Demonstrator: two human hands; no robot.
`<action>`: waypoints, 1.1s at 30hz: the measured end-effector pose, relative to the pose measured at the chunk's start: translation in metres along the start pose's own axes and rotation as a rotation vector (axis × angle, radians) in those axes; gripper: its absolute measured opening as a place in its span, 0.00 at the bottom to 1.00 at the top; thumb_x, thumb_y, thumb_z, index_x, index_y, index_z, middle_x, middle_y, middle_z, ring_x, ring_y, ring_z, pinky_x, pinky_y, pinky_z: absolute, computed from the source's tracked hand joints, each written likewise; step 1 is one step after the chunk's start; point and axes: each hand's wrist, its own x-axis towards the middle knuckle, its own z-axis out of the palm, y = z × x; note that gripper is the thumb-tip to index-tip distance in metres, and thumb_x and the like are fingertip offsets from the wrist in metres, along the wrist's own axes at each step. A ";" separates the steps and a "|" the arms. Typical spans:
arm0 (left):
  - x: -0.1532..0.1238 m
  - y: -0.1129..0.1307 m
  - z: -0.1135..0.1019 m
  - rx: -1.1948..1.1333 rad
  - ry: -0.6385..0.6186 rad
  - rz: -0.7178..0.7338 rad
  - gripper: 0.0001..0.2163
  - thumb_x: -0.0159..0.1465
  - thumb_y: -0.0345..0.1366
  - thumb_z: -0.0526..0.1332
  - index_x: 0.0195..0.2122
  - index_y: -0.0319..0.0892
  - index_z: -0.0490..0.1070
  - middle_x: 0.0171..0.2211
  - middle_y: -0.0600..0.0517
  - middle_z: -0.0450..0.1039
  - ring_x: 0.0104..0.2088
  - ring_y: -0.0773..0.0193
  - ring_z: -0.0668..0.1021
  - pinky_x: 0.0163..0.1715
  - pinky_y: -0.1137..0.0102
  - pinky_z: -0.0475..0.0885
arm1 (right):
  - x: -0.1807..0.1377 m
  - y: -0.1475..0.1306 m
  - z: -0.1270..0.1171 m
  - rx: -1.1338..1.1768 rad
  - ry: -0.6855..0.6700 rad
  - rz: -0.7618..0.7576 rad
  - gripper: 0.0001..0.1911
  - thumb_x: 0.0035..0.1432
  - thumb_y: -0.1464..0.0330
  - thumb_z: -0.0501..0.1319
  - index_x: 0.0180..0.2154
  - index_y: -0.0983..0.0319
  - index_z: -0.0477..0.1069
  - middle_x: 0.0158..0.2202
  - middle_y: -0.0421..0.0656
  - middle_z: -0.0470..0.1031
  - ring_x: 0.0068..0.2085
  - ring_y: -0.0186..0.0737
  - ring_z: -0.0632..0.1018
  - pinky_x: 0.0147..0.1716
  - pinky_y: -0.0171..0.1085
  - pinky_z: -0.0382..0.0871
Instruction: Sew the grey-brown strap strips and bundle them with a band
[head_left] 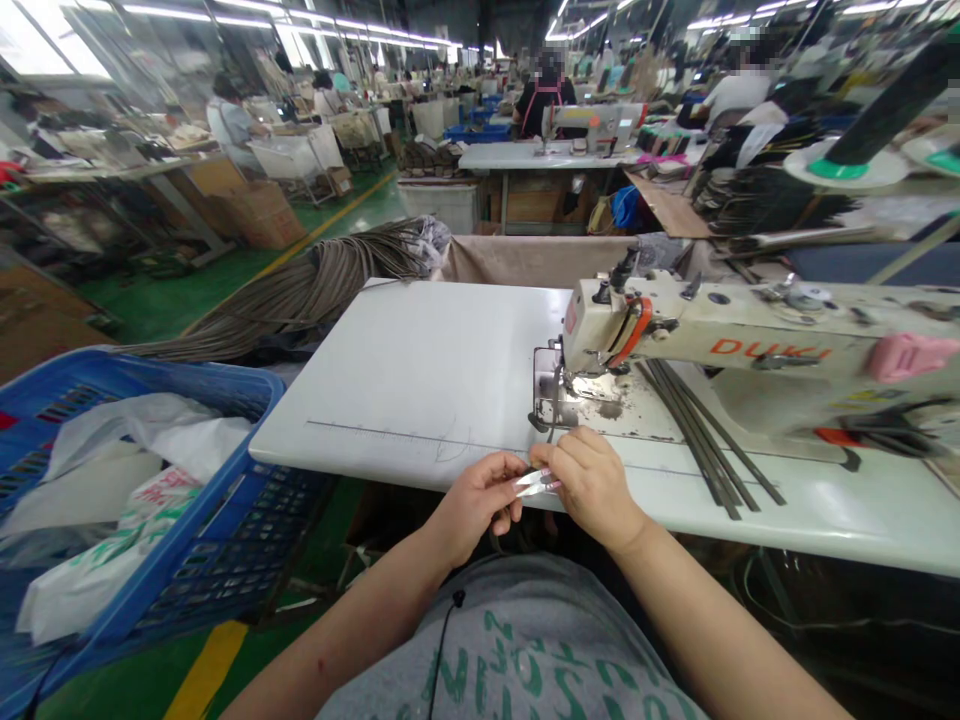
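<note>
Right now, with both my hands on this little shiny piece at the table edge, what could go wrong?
The left hand and right hand pinch the small shiny piece over the table edge; it could slip and drop to the floor. The sewing machine needle area sits just beyond the right hand, so fingers could stray near it.

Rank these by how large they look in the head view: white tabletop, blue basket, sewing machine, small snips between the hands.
1. white tabletop
2. sewing machine and blue basket: look alike in size; the basket sits nearer the camera, so unsure
3. small snips, held by both hands
</note>
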 end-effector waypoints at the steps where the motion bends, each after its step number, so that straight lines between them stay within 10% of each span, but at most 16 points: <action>1: 0.000 0.000 0.001 0.004 -0.003 -0.003 0.13 0.64 0.43 0.66 0.42 0.39 0.72 0.24 0.55 0.67 0.21 0.73 0.66 0.17 0.79 0.56 | -0.001 -0.001 0.000 -0.038 -0.004 -0.011 0.18 0.74 0.67 0.50 0.39 0.60 0.78 0.27 0.44 0.72 0.32 0.44 0.67 0.33 0.43 0.60; 10: 0.001 0.001 0.001 0.045 0.069 0.037 0.14 0.64 0.46 0.65 0.41 0.39 0.71 0.29 0.55 0.69 0.21 0.74 0.67 0.16 0.79 0.59 | -0.005 -0.020 -0.011 0.050 -0.045 -0.017 0.13 0.72 0.71 0.52 0.39 0.63 0.74 0.29 0.45 0.72 0.32 0.45 0.68 0.33 0.43 0.63; 21: 0.000 -0.002 -0.006 0.112 0.083 0.049 0.14 0.66 0.45 0.63 0.44 0.39 0.68 0.30 0.54 0.72 0.21 0.74 0.69 0.17 0.78 0.63 | -0.022 -0.018 -0.021 0.344 -0.100 0.536 0.16 0.72 0.55 0.53 0.41 0.58 0.71 0.35 0.43 0.77 0.36 0.44 0.77 0.35 0.40 0.68; 33: 0.002 -0.005 -0.011 0.173 0.033 0.058 0.11 0.67 0.42 0.61 0.44 0.39 0.69 0.29 0.54 0.72 0.20 0.73 0.69 0.17 0.78 0.64 | -0.014 -0.014 -0.021 0.360 -0.270 0.502 0.17 0.72 0.56 0.53 0.35 0.57 0.72 0.33 0.42 0.77 0.36 0.44 0.77 0.35 0.40 0.64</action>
